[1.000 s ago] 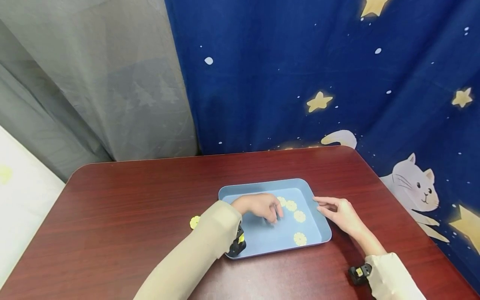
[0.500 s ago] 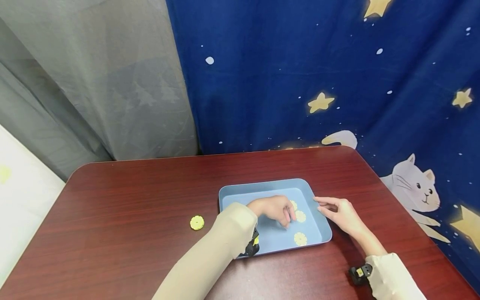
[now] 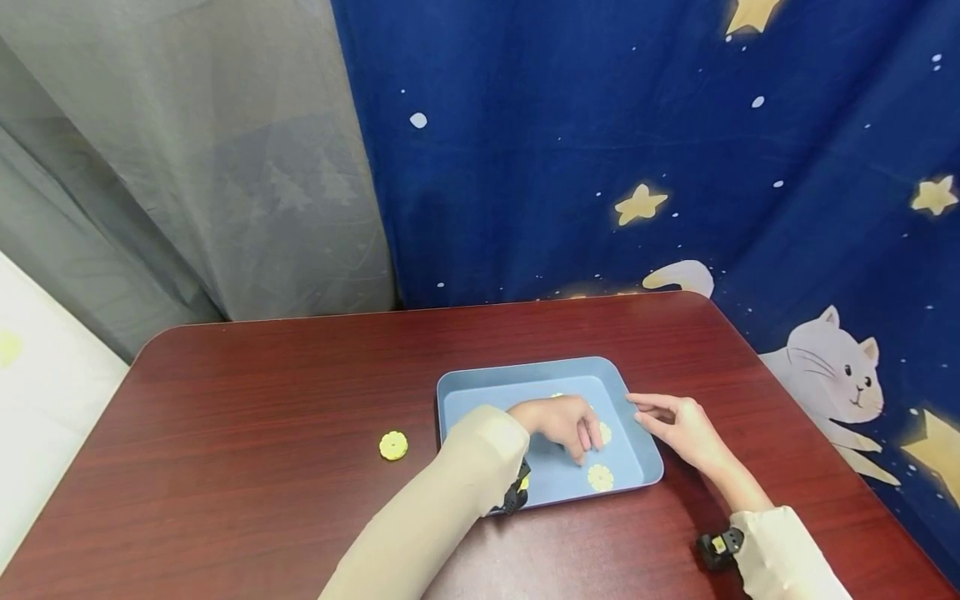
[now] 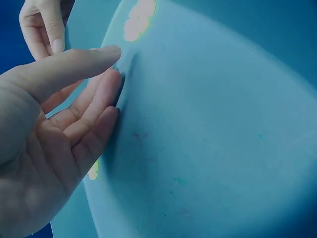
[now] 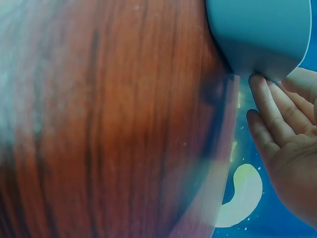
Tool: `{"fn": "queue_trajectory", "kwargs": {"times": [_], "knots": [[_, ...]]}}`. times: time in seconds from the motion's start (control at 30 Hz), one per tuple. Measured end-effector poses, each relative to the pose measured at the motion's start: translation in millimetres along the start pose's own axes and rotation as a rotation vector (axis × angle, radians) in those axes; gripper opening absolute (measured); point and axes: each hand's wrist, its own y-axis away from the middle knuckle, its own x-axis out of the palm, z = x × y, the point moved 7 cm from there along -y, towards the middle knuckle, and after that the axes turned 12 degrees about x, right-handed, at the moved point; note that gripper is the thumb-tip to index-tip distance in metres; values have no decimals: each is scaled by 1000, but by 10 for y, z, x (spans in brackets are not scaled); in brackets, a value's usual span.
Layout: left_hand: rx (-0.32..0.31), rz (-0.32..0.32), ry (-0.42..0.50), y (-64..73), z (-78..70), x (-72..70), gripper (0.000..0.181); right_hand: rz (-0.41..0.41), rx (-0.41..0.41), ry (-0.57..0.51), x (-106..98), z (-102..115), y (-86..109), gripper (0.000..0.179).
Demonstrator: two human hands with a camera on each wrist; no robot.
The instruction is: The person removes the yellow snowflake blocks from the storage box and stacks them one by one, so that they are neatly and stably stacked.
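Observation:
A shallow blue tray lies on the table, with several pale yellow flower-shaped pieces in it. My left hand is low inside the tray, fingers pointing down beside one flower piece. Another flower piece lies nearer the front wall; others are partly hidden behind the hand. The left wrist view shows that hand with fingers fairly straight, the thumb a little apart, and nothing visible between them. At the tray's right end my right hand touches the outer wall with extended fingertips and thumb, also seen on the right hand up close.
One yellow flower piece sits on the reddish-brown table, left of the tray. A blue star-patterned curtain and a grey curtain hang behind the table. Each wrist carries a small black camera.
My left hand has moved rightward within the tray, and its sleeve has uncovered the flower piece on the table. My right hand and the tray have stayed put.

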Motion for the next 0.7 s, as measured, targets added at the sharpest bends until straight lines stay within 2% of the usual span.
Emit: {"fn": "queue_trajectory", "kwargs": {"times": [0.4, 0.7], "knots": [[-2, 72, -68, -100, -29, 79, 31, -2, -16, -13, 3, -5, -10, 31], [26, 132, -127, -125, -78, 134, 32, 2, -6, -5, 0, -19, -8, 31]]}}
